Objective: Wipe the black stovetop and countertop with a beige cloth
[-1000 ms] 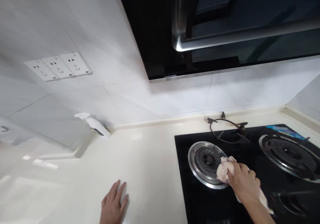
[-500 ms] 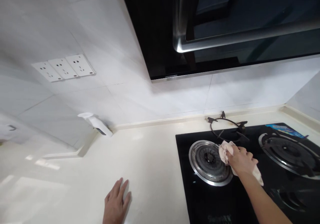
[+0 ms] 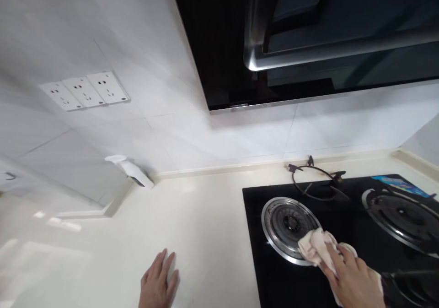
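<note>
In my right hand (image 3: 353, 273) is a crumpled pale cloth (image 3: 317, 246), pressed against the lower right rim of the left burner (image 3: 291, 223). That burner has a round dark centre and a shiny metal ring, and no pan support stands on it. It is set in a black glass hob (image 3: 260, 262). My left hand (image 3: 158, 278) lies flat on the white countertop (image 3: 206, 244), fingers apart, with nothing in it. A dark ring-shaped pan support (image 3: 318, 197) rests at the hob's back edge, partly on the counter.
The right burner (image 3: 401, 212) carries its own dark support, with a blue label (image 3: 399, 184) behind it. A black range hood (image 3: 226, 70) overhangs the hob. A white device (image 3: 132, 170) leans at the wall's corner, below several sockets (image 3: 85, 90).
My right hand has moved the cloth towards me, from the burner's right side to its lower right rim. My left hand stays on the counter. The view has shifted slightly.
</note>
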Tool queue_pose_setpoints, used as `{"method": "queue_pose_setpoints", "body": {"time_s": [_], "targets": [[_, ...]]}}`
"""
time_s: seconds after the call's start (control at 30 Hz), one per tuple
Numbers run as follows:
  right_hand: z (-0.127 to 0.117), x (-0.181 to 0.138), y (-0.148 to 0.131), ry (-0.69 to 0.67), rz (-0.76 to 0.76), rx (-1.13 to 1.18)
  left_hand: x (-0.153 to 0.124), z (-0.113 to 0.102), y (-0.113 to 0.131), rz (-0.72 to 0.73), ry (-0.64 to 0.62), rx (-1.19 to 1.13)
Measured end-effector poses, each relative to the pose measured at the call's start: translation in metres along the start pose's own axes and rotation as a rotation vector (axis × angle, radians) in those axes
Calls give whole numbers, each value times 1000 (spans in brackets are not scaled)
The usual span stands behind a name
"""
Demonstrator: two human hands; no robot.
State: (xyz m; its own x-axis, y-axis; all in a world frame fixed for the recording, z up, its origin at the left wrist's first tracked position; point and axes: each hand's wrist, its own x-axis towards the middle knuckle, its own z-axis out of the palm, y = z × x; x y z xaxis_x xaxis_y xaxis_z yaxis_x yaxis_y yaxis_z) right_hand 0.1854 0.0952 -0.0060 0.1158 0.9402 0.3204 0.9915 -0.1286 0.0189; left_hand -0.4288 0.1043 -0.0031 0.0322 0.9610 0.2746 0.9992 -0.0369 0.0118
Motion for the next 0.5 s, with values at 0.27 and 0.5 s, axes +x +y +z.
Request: {"method": "queue_pose_setpoints", "body": {"time_s": [0.27,0.5], "targets": [[25,103,14,-117,200,4,2,-5,2,-1,-28,-9],[29,161,12,-128,223,32,4,-9,5,-15,-34,-26]]}}
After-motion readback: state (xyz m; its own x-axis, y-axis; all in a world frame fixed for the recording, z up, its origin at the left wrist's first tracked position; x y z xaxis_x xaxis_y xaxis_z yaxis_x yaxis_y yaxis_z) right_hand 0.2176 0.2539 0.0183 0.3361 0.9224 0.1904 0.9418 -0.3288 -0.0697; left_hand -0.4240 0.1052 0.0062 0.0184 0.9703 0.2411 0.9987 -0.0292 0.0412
